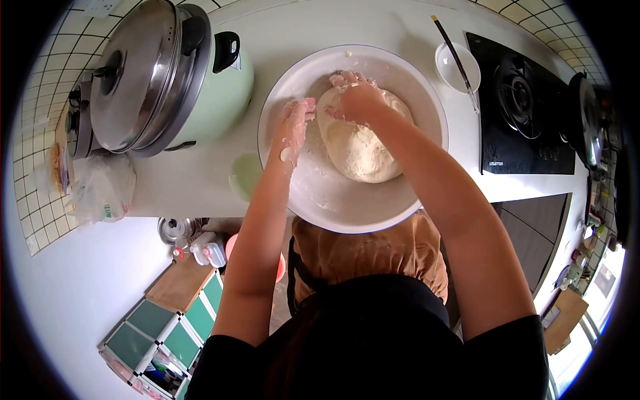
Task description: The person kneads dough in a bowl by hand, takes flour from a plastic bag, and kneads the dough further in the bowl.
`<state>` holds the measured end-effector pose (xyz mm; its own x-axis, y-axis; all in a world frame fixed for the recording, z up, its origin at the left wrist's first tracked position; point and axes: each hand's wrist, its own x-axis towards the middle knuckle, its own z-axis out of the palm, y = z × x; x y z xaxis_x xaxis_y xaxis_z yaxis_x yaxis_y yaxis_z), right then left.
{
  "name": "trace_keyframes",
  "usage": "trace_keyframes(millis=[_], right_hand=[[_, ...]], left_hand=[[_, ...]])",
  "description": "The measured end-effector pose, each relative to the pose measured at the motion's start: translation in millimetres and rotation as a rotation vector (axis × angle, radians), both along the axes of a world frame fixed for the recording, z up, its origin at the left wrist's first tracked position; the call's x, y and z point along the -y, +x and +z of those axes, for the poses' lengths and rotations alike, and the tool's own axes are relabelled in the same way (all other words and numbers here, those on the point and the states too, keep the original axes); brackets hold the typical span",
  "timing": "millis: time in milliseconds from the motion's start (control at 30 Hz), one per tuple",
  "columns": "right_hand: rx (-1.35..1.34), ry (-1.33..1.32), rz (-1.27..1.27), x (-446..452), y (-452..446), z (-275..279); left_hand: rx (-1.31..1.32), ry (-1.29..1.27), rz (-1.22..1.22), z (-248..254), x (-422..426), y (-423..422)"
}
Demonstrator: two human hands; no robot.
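Observation:
A large pale lump of dough [363,153] lies in a wide white basin [353,212], smooth on the left and rougher at its near side. My right hand [358,100] is on the far left part of the dough, its fingers bent over the edge and gripping it. To the left of the dough, inside the basin near its wall, my left hand [297,123] is held edge-on with slightly curved fingers and nothing visible in it. Dough bits cling to both hands, and one flake sticks to the left wrist.
A large pale green cooker [227,93] with a metal lid stands left of the basin. A plastic bag [103,190] lies beside it. To the right are a small white bowl [453,73] with a dark stick [453,50] across it and a black gas stove [517,150].

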<state>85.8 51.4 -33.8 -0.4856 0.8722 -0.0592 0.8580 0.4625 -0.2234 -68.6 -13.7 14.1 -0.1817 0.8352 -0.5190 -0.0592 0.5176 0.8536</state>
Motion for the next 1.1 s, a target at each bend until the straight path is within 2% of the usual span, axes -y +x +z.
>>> trace_keyframes(millis=[100,200,267,300,367,433,467,600,667,700,733,767,833,867,933,1000,1100], right_hand=[[0.117,-0.327,0.069,-12.7,-6.9,4.1],[0.041,-0.365,0.132,14.6,9.2,41.7],[-0.051,-0.144,0.258,47.1,32.8,30.1],[-0.263,0.014,0.208,67.3,45.5,10.3],[-0.359,-0.007,0.154,94.3,58.2,28.1],[-0.416,-0.030,0.145,108.7,68.2,45.8],[-0.424,-0.053,0.145,113.7,72.1,52.3],[-0.468,-0.089,0.140,131.7,88.5,68.4],[-0.502,-0.082,0.140,139.7,96.0,75.4],[-0.505,-0.164,0.156,141.3,102.5,80.1],[-0.507,-0.245,0.174,141.0,111.0,85.5],[-0.509,-0.324,0.193,139.0,117.3,91.2],[-0.629,-0.376,0.032,121.7,119.9,108.0],[-0.687,-0.404,-0.048,110.8,119.8,110.1],[-0.524,-0.100,-0.052,82.8,118.7,99.0],[-0.354,-0.054,-0.074,55.8,114.2,63.6],[-0.194,-0.289,-0.135,31.7,99.6,16.0]], left_hand=[[0.055,0.017,0.079,-39.5,8.3,-8.2],[0.018,0.051,0.069,-43.8,1.5,-2.1],[0.029,0.157,0.015,-53.1,-7.2,7.8],[0.016,0.184,-0.051,-54.5,-11.7,14.0],[-0.013,0.233,-0.183,-57.1,-17.9,30.2],[-0.243,0.072,-0.400,-34.5,-22.1,52.6],[-0.211,-0.070,-0.456,-22.3,-23.2,65.4],[-0.484,0.059,-0.731,-49.2,-7.3,96.6],[-0.842,0.255,-0.718,-61.9,13.1,104.9],[-1.021,0.355,-0.703,-63.9,24.3,108.5],[-0.922,0.205,-0.768,-43.5,27.1,108.8],[-0.921,0.169,-0.829,-31.4,28.2,107.4],[-0.918,0.094,-0.950,-17.2,33.9,104.9],[-0.952,0.162,-0.894,-16.8,41.7,105.6],[-1.019,0.297,-0.782,-17.1,60.0,107.5],[-0.972,0.419,-0.716,-11.4,71.4,106.9],[-0.971,0.539,-0.654,-5.2,89.8,107.9]])
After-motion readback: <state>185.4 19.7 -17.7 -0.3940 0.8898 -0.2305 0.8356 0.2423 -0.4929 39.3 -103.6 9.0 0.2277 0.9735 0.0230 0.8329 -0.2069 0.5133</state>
